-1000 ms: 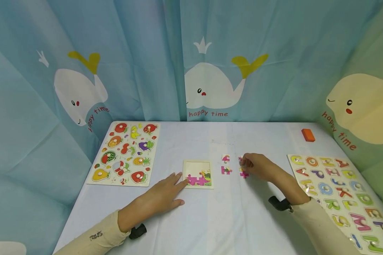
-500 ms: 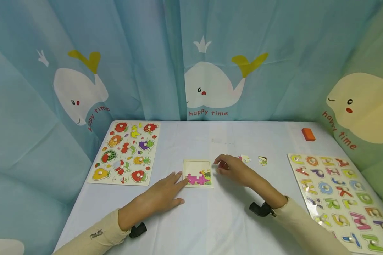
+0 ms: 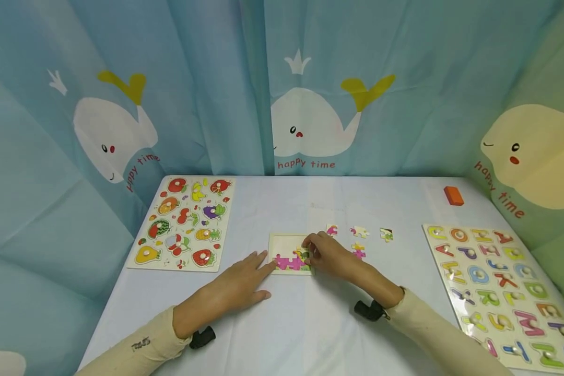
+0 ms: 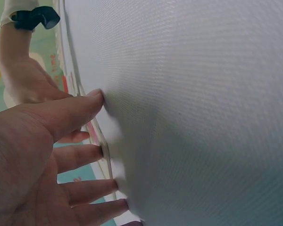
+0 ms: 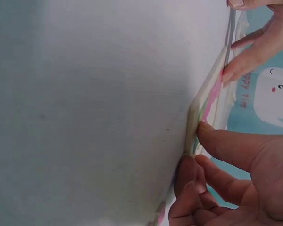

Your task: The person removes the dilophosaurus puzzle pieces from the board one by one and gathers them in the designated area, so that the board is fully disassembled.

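My left hand (image 3: 238, 284) lies with its fingers spread, a fingertip on the left edge of a small wooden puzzle tray (image 3: 282, 239). Inside the tray, pink puzzle pieces (image 3: 286, 262) fill the lower part. At the tray's right side, my right hand (image 3: 331, 257) pinches a green puzzle piece (image 3: 303, 255) between thumb and index finger. Those fingers partly hide the piece. The right wrist view shows my right thumb (image 5: 226, 141) at the tray's surface and the other fingers curled by its corner.
Several loose puzzle pieces (image 3: 359, 231) lie right of the tray. A fruit knob puzzle board (image 3: 223, 222) is at the left, and an alphabet knob puzzle board (image 3: 498, 310) at the right. An orange block (image 3: 453, 196) sits at the back right, before the whale-print curtain (image 3: 404, 130).
My right hand has moved left from the loose pieces to the tray's right side, uncovering pieces it hid before. My left hand has stayed in place.
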The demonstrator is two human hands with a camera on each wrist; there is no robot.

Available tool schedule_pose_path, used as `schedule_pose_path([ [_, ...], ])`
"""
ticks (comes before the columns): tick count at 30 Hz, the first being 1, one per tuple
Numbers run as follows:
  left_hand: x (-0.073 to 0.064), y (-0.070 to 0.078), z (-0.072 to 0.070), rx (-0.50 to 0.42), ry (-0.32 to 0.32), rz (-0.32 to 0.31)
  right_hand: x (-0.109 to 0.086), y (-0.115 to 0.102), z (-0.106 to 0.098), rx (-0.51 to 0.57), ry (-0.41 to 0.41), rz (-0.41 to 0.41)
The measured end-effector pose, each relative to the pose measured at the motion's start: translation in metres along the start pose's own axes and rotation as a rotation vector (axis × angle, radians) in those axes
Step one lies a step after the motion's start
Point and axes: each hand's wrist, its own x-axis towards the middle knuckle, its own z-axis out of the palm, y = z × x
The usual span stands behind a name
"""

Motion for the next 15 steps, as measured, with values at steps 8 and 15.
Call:
schedule_pose_path([
  [8, 0.001, -0.0009, 0.001, -0.016, -0.001, 0.001, 0.0001, -0.0034, -0.0034, -0.036, -0.01, -0.02],
  [15, 0.0011, -0.0028, 0.0024, -0.004, 0.01, 0.013, 0.0009, -0.0008, -0.0004, -0.032, 0.033, -0.045],
])
